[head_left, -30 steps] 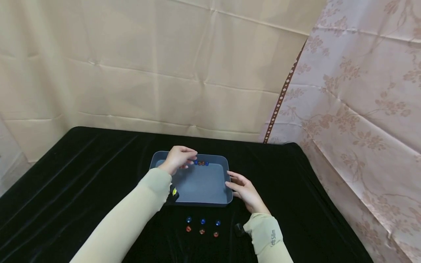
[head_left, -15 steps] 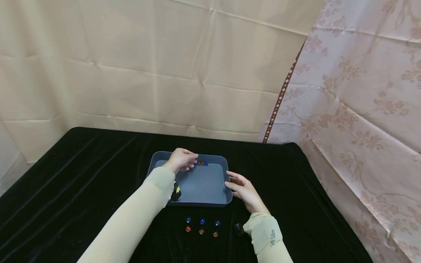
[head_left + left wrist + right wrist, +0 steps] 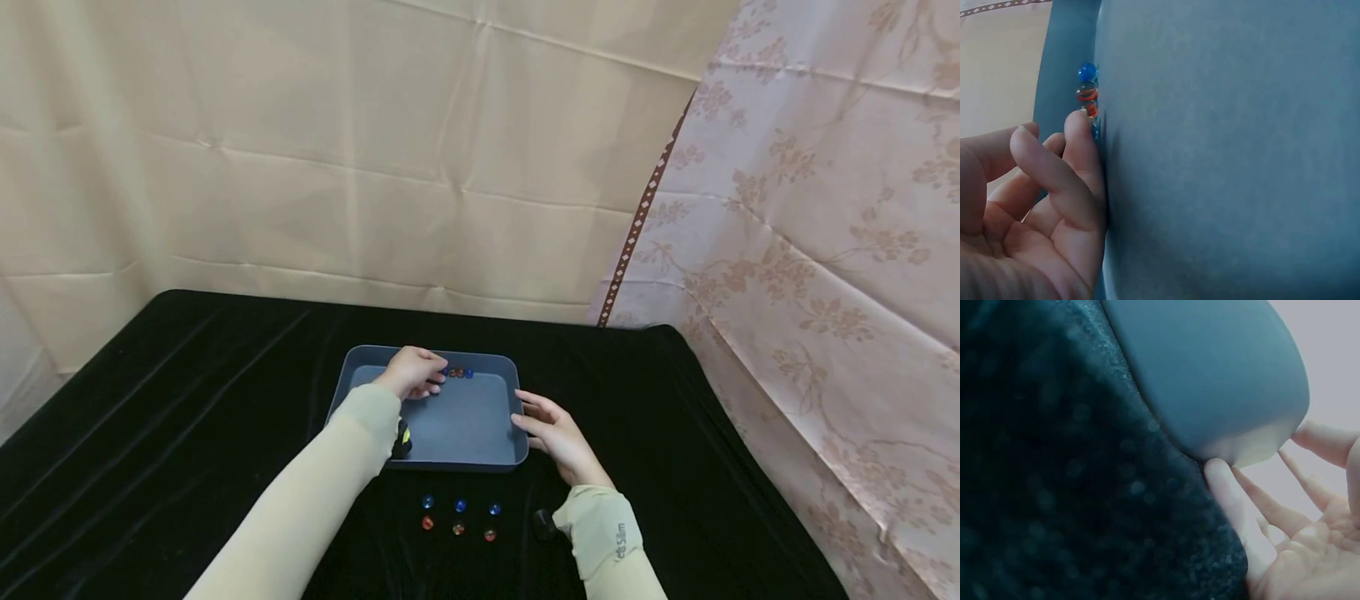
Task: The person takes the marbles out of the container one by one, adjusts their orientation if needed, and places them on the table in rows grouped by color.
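Tray, one, blue-grey, shallow (image 3: 465, 425), on a black-covered table (image 3: 187, 400). Row of marbles (image 3: 1087, 94), one, inside the tray, along the foot of its far wall: blue, two orange-streaked, blue, set close together, the left end partly behind fingertips, so that any further piece there cannot be counted. Blue marbles, three, loose (image 3: 460, 505), spaced apart on the table just in front of the tray. Orange marbles, three, loose (image 3: 458, 528), one below each blue, on the side nearer the person. Left hand, one (image 3: 411, 372), reaching into the tray, fingertips at the left end of the row, thumb and index brought near each other; whether a marble is pinched between them cannot be told from either view. Right hand, one (image 3: 558, 437), at the tray's right wall, fingers extended and relaxed against it, thumb at the rim, not clenched, nothing carried; apparently steadying the tray. Step in hand, as judged: placing or straightening a marble at the row's left end, with six others not yet in the tray. Next move, as judged: calls for lifting the left fingertips away without rolling the row, then a light pinch on one loose marble, blue or orange as the pattern wants; chief risk, a nudge to the round, free-rolling neighbours
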A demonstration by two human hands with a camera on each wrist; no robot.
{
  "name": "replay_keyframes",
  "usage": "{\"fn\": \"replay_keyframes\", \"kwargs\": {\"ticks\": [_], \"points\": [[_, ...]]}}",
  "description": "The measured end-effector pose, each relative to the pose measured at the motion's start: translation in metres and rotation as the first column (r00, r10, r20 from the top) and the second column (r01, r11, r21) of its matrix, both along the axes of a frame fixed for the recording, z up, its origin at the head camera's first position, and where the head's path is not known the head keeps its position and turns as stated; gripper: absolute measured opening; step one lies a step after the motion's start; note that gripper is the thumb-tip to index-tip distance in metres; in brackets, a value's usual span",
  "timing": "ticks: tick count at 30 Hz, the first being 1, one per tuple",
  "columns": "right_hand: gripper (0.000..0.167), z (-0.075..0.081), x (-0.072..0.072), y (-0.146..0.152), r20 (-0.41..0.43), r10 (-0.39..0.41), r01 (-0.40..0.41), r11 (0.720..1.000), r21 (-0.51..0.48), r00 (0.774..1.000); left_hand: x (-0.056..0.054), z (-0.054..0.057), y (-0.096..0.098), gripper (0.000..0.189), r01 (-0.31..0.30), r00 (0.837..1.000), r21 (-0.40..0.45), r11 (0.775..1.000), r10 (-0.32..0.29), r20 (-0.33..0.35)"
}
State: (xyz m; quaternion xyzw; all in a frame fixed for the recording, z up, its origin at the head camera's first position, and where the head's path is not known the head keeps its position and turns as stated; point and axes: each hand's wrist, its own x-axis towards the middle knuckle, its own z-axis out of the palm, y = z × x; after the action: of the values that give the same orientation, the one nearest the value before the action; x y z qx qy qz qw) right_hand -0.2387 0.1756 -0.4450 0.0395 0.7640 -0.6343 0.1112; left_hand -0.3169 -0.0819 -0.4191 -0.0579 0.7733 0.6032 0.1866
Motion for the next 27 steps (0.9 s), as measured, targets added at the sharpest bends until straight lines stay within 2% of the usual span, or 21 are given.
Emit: {"fn": "replay_keyframes", "kwargs": {"ticks": [4,9,13,22,27], "points": [[0.050,0.000,0.000,0.000,-0.005,0.009,-0.009,1.000,0.003,1.000,-0.001,-0.003,0.001,0.029,0.008,1.000,-0.049,0.999,-0.009,-0.012],[0.050,0.001,0.001,0.000,-0.005,0.009,-0.009,1.000,0.006,1.000,-0.002,-0.006,0.002,0.028,0.047,0.998,-0.105,0.993,-0.051,-0.036],[0.050,0.002,0.001,0.000,-0.001,0.007,-0.007,1.000,0.005,1.000,-0.003,-0.007,0.004,0.025,0.050,0.997,-0.135,0.990,-0.057,-0.048],[0.050,0.002,0.001,-0.001,-0.002,0.002,-0.002,1.000,0.004,1.000,-0.006,-0.012,0.002,0.025,0.046,0.997,-0.184,0.982,-0.057,-0.055],[0.049,0.003,0.002,-0.001,0.009,0.002,-0.002,1.000,0.008,1.000,-0.005,-0.013,0.001,0.027,0.078,0.995,-0.189,0.979,-0.089,-0.053]]}}
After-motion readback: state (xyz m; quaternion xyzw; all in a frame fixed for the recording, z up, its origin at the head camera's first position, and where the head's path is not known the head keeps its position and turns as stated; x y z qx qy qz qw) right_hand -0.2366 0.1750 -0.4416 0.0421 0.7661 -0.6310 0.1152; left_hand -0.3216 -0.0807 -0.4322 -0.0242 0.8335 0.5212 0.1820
